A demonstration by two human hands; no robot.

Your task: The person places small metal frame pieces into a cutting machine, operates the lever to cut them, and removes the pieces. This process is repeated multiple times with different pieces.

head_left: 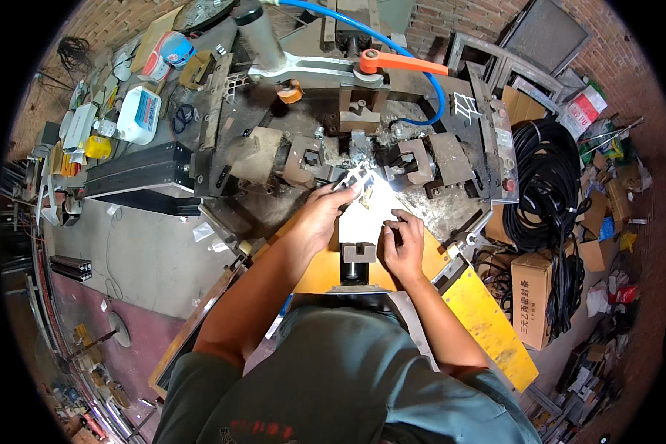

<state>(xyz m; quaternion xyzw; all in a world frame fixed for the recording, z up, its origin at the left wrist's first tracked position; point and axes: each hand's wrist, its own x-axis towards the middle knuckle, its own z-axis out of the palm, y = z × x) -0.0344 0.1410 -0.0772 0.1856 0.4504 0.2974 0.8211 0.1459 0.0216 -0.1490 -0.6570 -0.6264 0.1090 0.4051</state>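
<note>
In the middle of the machine, my left hand (328,210) is closed, thumb and fingers pinching a small pale, slotted piece (357,177) that looks like a frame profile end. Glare washes out much of its shape. Under it lies a brightly lit flat plate (359,222). Close to the plate's right edge is my right hand (405,248), its fingers loosely curled, with a dark gap between thumb and forefinger; nothing shows in it. A notched metal block (358,253) sits on the near side of the plate. Similar blocks stand left (301,164) and right (414,164) of the lit spot.
Above the work spot reaches a metal arm with an orange lever (403,62), and a blue hose (438,89) loops past it. Bottles, including a white jug (138,115), crowd the left bench. Coiled black strips (544,185) and a cardboard box (531,296) stand at right.
</note>
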